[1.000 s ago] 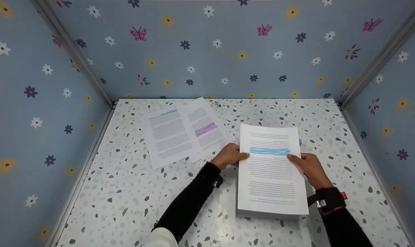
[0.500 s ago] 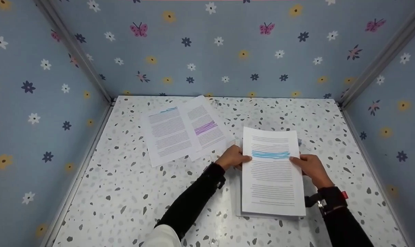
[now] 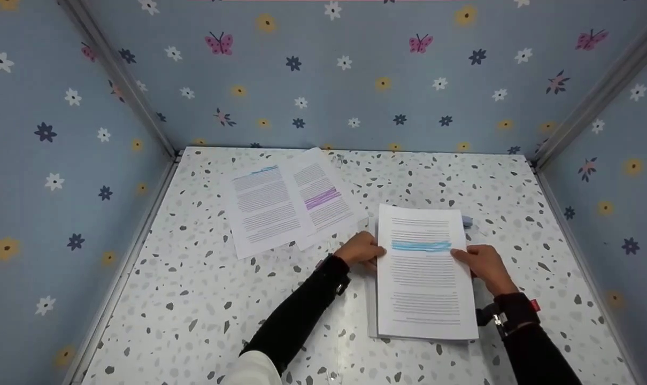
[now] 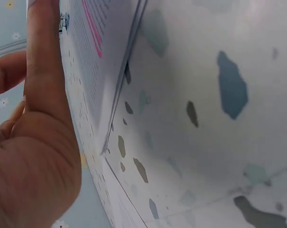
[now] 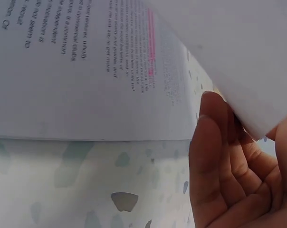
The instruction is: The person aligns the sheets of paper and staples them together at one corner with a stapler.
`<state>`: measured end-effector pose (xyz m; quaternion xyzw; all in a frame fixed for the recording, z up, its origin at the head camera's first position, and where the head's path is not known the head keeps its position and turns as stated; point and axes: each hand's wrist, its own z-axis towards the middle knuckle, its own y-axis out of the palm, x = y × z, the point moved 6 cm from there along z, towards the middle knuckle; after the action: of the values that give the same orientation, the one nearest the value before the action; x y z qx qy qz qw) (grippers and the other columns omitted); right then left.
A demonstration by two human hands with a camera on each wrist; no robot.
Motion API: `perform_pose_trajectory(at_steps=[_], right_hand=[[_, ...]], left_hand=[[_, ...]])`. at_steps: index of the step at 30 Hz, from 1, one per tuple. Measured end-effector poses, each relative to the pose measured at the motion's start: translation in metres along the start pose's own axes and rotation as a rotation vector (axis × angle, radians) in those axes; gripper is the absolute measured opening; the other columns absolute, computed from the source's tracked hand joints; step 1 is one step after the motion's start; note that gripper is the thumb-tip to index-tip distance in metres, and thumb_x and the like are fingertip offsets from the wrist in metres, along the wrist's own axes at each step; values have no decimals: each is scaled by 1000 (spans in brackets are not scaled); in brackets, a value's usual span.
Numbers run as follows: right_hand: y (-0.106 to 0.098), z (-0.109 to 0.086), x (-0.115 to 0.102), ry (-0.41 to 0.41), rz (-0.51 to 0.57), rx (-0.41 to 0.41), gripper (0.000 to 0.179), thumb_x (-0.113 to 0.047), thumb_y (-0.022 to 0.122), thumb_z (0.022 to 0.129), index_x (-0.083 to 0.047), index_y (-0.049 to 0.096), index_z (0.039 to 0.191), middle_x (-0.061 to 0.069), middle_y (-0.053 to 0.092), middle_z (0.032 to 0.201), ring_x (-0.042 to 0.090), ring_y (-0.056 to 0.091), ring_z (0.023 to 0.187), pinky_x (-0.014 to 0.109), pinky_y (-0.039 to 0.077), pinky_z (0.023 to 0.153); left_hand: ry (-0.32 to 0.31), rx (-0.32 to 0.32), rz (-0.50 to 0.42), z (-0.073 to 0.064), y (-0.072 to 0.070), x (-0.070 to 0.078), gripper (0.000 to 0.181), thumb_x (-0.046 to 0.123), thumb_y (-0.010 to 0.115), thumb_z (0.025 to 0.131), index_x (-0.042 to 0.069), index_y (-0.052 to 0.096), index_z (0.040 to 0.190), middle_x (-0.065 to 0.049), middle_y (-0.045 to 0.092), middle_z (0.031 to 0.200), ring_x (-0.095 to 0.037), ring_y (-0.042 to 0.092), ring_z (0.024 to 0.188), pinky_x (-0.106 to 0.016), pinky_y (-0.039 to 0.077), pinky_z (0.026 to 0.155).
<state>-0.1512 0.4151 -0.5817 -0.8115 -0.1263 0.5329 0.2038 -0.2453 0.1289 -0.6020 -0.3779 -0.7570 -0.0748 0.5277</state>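
A printed sheet (image 3: 425, 278) with a blue highlighted band is held between both hands. My left hand (image 3: 360, 249) grips its left edge, thumb on top. The right hand (image 3: 486, 266) pinches its right edge; in the right wrist view, the sheet's raised corner (image 5: 238, 61) sits between thumb and curled fingers. Beneath lie more printed pages (image 5: 86, 104) with pink highlighting, also showing as a thin stack (image 4: 105, 61) in the left wrist view. The sheet mostly covers these pages in the head view. The left fingertips are cut off in the left wrist view.
Two overlapping printed sheets lie at the back left of the speckled table (image 3: 184, 310), one with a blue mark (image 3: 264, 214), one with a purple band (image 3: 323, 198). A small bluish object (image 3: 467, 221) peeks out behind the held sheet. Flowered walls (image 3: 323, 69) enclose the table.
Both hands have brought the blue-highlighted sheet slightly down and nearer to me. More of the pages beneath shows along its left side. The two sheets at the back left stay put.
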Motion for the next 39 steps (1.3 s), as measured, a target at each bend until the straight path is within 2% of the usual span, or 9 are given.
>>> perform_pose_trajectory(at_steps=[6,11,17,24,31,39], right_hand=[[4,4,4,13,-52,13,41,-39,69,98,3,70,99,5,71,77,14,59,62,31,47,55],[7,7,5,1,-87,32,38,-36,70,97,0,66,88,3,65,69,14,52,58,30,41,51],[9,8,5,-28,-136,43,38,-36,70,98,-2,64,82,4,65,69,15,54,58,31,43,52],[11,8,7,-36,-158,54,40,-36,70,97,-7,57,73,4,60,64,16,51,55,29,40,51],[16,10,13,-12,-186,33,46,-35,68,98,-13,43,66,-2,39,56,16,41,49,30,35,49],[17,14,12,2,-209,42,49,-35,69,97,-14,38,65,-2,36,55,16,40,48,29,33,47]], left_hand=[[-47,15,41,-2,-3,-7,19,15,71,96,-2,76,87,-10,72,69,-16,70,55,-31,60,61],[-74,35,17,-5,-6,-8,19,15,74,95,0,75,84,-12,73,70,-17,70,54,-33,60,62],[-94,48,-17,-5,-7,-12,19,14,76,93,-1,72,82,-13,72,67,-18,68,52,-34,61,62],[-97,53,-17,-6,-7,-17,19,15,77,92,-1,75,82,-12,71,66,-17,67,51,-32,60,59],[-125,66,15,-5,-6,-22,22,17,78,92,-2,76,81,-11,71,63,-17,67,49,-30,59,54],[-131,81,-11,-4,-5,-25,24,14,78,91,-2,73,75,-12,70,62,-17,65,47,-28,56,48]])
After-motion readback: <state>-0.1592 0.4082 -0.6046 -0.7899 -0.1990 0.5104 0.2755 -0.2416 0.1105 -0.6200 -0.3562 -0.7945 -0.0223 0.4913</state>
